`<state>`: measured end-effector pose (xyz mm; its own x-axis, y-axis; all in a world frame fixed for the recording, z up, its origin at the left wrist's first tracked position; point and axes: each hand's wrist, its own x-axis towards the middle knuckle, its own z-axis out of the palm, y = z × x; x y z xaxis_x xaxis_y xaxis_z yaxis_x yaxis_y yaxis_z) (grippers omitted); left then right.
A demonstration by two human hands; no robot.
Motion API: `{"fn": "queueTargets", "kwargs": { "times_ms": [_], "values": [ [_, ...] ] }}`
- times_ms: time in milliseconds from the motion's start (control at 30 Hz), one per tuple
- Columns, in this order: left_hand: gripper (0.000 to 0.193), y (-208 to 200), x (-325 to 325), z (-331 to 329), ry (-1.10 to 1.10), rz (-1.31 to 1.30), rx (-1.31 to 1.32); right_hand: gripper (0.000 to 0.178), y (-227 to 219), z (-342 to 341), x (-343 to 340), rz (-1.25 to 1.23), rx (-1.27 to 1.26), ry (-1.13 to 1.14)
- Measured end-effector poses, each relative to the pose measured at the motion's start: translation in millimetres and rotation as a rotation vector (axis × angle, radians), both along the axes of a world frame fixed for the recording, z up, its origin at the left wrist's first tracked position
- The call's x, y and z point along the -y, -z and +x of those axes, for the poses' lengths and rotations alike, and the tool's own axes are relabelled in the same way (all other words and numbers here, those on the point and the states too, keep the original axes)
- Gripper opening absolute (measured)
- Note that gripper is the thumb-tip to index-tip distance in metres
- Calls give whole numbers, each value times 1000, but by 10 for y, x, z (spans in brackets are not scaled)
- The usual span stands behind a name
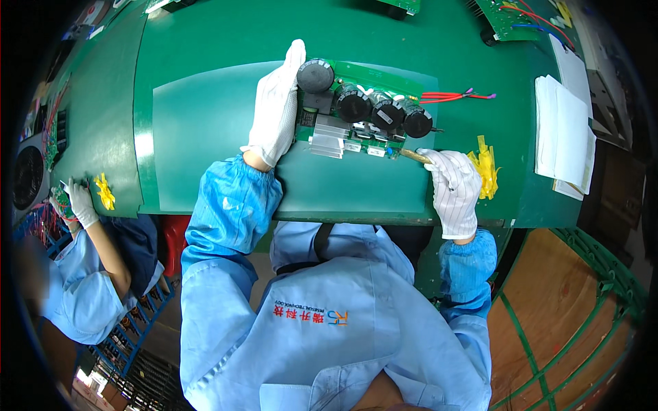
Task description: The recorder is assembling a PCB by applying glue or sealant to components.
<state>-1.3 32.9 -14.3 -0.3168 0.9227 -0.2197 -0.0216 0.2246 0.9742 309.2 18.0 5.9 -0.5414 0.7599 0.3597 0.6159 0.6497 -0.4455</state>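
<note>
A green circuit board (377, 74) lies on the bench, carrying several round black capacitors (388, 115) and silver finned heat sinks (329, 136). Along its left edge, my left hand (274, 103) in a white glove stretches its fingers straight out, the palm side against the board. My white-gloved right hand (454, 185) is closed around a thin yellowish-brown stick-like tool (415, 156). That tool's tip reaches the board's near right corner, beside a small blue part; its exact kind does not show. Red wires (456, 96) run off the board's right side.
Beneath the board lies a pale translucent mat (205, 137). Yellow strips (487, 168) sit right of my right hand, and white papers (561, 130) farther right. More circuit boards (506, 20) stand at the far edge. At left, a co-worker's gloved hand (82, 204) holds a small board.
</note>
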Motion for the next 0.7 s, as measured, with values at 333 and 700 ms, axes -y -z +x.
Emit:
{"fn": "queueTargets", "kwargs": {
  "times_ms": [333, 700],
  "values": [
    [47, 8, 10, 36, -48, -1, 0, 21, 15, 3, -22, -35, -39, 13],
    [55, -15, -1, 23, -45, -54, 79, 23, 31, 12, -40, 0, -31, -1]
  ]
}}
